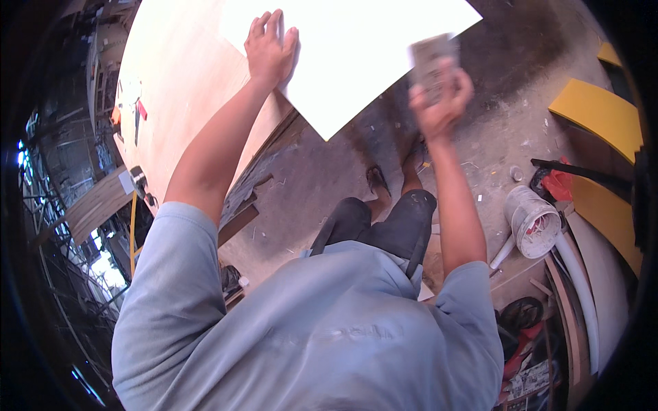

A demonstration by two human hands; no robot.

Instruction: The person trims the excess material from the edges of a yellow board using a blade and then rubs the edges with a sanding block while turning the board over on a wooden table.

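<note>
A bright white flat panel (349,68) lies at the top, one corner pointing down toward me over the bench edge. My left hand (271,53) rests on its left part with the fingers stretched out, holding nothing. At the panel's right edge, my right hand (444,103) grips a flat, grey-brown rectangular block (432,61) that looks like a sanding block. Motion blurs this hand and the block, so I cannot tell whether the block touches the panel edge.
Under the panel stretches a wide pale wooden bench top (185,82), with small tools at its left. On the floor at right stand a white bucket (536,226) and a red bag (558,183). Yellow curved boards (593,116) and a white pipe (581,288) line the far right.
</note>
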